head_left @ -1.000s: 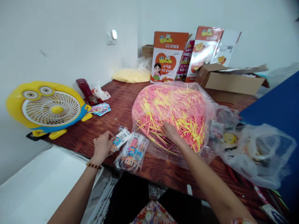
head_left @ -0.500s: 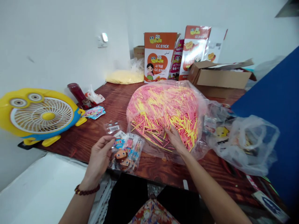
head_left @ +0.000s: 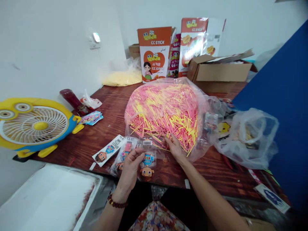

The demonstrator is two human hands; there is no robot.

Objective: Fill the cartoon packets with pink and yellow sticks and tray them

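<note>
A large clear bag of pink and yellow sticks lies open towards me on the dark wooden table. My right hand is at its front edge, fingers bent against the sticks; whether it holds any is too small to tell. My left hand, with a beaded bracelet at the wrist, pinches a clear printed packet with a cartoon face. More such packets lie beneath and left of that hand. Farther left, a white printed packet lies slanted.
A yellow and blue fan stands at the left, near a dark red bottle and bright cards. Printed cartons and an open cardboard box stand behind. A translucent plastic bag lies at the right.
My left hand has moved right, from the packet pile to a packet nearer the stick bag. A white packet now lies separately at the left. My right hand stays by the sticks. The view has shifted.
</note>
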